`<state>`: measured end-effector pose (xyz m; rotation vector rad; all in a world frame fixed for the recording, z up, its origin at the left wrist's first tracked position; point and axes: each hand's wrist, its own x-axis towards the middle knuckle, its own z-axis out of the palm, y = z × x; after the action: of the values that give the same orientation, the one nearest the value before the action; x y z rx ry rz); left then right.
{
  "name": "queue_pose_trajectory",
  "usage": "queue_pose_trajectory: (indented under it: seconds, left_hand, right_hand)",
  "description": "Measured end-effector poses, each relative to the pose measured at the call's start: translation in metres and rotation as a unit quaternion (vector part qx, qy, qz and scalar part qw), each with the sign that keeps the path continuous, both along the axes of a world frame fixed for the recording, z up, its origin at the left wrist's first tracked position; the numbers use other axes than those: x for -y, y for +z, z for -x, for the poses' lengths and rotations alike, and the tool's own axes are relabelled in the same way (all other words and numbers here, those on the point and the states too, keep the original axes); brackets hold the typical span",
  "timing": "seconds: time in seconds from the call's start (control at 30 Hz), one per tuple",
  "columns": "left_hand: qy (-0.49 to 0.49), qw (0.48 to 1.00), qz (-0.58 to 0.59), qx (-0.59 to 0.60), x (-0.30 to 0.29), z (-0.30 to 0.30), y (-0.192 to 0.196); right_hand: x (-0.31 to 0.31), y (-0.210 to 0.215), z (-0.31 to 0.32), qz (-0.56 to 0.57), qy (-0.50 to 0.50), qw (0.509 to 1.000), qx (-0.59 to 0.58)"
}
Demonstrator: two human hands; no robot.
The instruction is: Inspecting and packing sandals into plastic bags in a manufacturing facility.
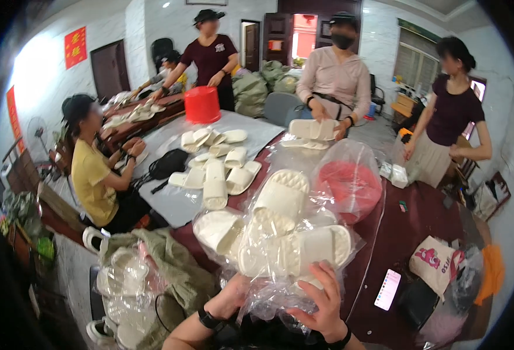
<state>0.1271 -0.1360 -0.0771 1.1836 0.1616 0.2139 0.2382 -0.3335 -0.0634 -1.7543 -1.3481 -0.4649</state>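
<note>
Directly in front of me, cream slippers (318, 248) in a clear plastic bag (268, 291) lie at the near edge of the table. My right hand (321, 306) rests against the bag's near right side, fingers spread and stretched out. At the lower left of the bag is my left hand (231, 296), its fingers hidden behind crumpled plastic. More bagged slippers (219, 230) lie under and beside this bag. Farther off, loose cream slippers (215, 184) are heaped on the pale sheet (178, 204).
A red tub (202, 105) and a plastic-covered red basin (350, 189) stand on the table. A phone (387, 289) and a printed tote bag (435, 265) lie at right. A green sack (178, 274) of bagged slippers is at left. Several co-workers surround the table; one handles slippers (312, 131).
</note>
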Motion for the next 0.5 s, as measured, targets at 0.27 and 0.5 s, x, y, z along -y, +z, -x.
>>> queue_pose_trajectory:
  seconds: [0.27,0.5]
  left_hand:
    - [-0.009,0.993,0.115,-0.019,-0.008,0.032,0.017]
    - [0.089,0.955,-0.270,0.078,-0.032,0.140,0.055]
  right_hand:
    - [0.009,-0.006,0.022,-0.150,-0.016,0.988,0.024]
    - [-0.031,-0.034,0.011,-0.383,0.123,0.907,0.123]
